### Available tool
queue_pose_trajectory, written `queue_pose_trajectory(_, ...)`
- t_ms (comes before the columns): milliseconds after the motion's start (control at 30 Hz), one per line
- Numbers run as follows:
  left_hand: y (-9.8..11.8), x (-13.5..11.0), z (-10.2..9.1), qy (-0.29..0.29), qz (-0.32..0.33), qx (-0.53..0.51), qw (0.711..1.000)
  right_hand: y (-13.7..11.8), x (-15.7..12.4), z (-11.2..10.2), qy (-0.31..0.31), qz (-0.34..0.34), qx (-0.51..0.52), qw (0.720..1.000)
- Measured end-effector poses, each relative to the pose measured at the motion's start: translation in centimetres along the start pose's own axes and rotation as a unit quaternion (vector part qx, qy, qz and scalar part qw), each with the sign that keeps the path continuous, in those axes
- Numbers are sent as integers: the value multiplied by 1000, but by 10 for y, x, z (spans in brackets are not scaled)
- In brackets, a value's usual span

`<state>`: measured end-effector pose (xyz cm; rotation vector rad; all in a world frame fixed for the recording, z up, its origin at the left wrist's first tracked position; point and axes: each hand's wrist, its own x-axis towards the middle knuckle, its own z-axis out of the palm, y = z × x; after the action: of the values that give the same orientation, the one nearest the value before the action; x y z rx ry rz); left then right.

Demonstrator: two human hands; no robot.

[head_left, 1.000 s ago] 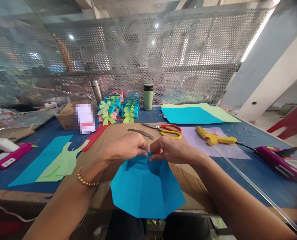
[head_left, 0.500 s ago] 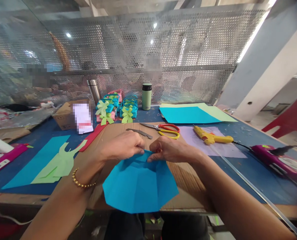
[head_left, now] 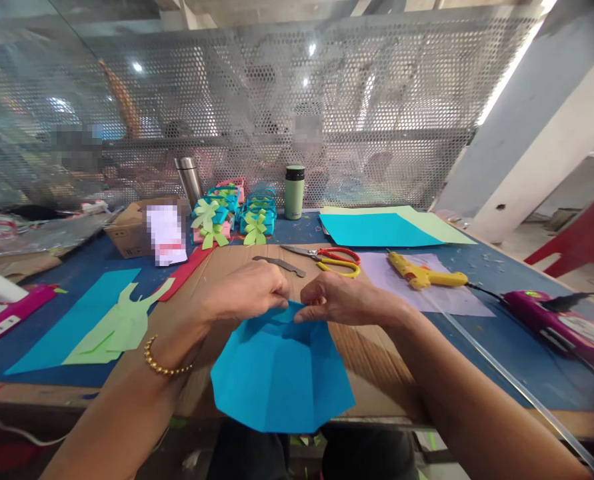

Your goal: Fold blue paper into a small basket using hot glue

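A creased sheet of blue paper (head_left: 284,380) is held in front of me above a brown cardboard sheet (head_left: 381,373). My left hand (head_left: 251,290) pinches its far edge at the left, fingers closed. Close beside it, my right hand (head_left: 334,297) grips the same edge with thumb and bent fingers. Between the hands the paper is folded up, and the fingertips partly hide the fold. The near end flares out and hangs by the table's front edge. Just beyond my hands lie a flat grey blade-like tool (head_left: 279,265) and scissors (head_left: 327,259) with red and yellow handles.
On the right, a yellow glue gun (head_left: 424,272) rests on lilac paper (head_left: 377,267) near a magenta power strip (head_left: 559,323). Small blue paper baskets with green bows (head_left: 254,227), a green tumbler (head_left: 294,193) and a cardboard box (head_left: 129,230) stand behind. Green paper cutouts (head_left: 127,327) lie left.
The near end of the blue paper has dipped slightly and its sides have drawn inward a little. Both hands keep their hold in nearly the same place.
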<state>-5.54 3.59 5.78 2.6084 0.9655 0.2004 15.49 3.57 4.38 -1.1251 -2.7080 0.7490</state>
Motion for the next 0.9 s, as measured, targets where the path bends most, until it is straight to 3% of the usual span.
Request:
queue_pose_trajectory(700,2,-1,1,-4,-8,13,1000,-4,-4,-2,31,16,-103,994)
queue_pose_trajectory(900,2,0,5,6,-9,28,1000,-13,-3,0,63,12,-42,997)
